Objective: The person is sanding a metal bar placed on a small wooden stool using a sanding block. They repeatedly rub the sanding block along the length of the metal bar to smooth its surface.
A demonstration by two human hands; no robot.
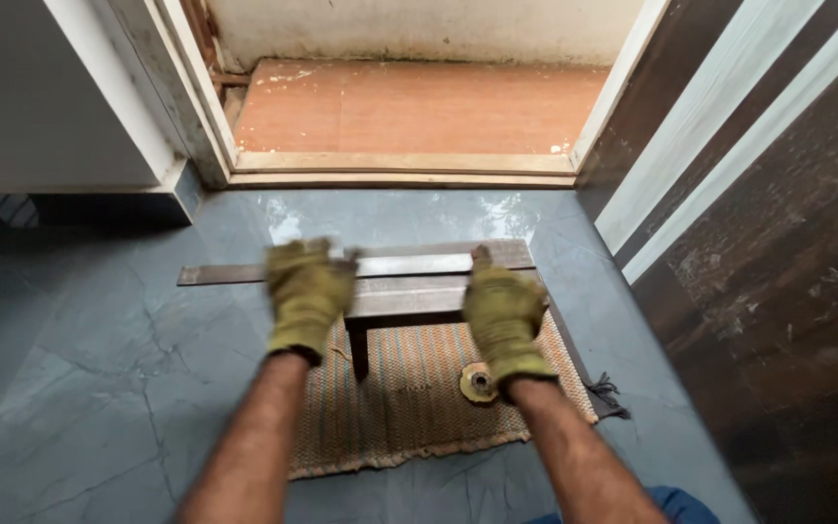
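A: What's the biggest thing in view?

B: The grey marble floor [99, 369], glossy and veined. Past it a doorway with a pale wooden threshold [400, 163] and a reddish-brown floor [409, 107] beyond. On the right stands a dark brown door panel [778, 291] with white strips running along it.

A: And on the floor?

B: A striped woven mat [419, 408], orange and brown, with a dark fringe at its right edge. On it stands a low dark wooden bench [409, 296]; one leg shows under the left of its top.

A: Where is the long piece?

B: A long, flat dark wooden strip [220, 274] lies across the bench top, its left end reaching well out over the marble, its right end near the bench's right edge.

A: The hands?

B: Both wear yellow-green work gloves. The left hand [307, 291] is blurred, resting over the strip at the bench's left end; I cannot tell whether its grip is closed on the wood. The right hand [504, 320] lies on the bench's right end, fingers curled down over the edge, thumb up against the strip.

A: Anything smaller?

B: A small round brass-coloured disc [479, 382] on the mat, just beside the right wrist.
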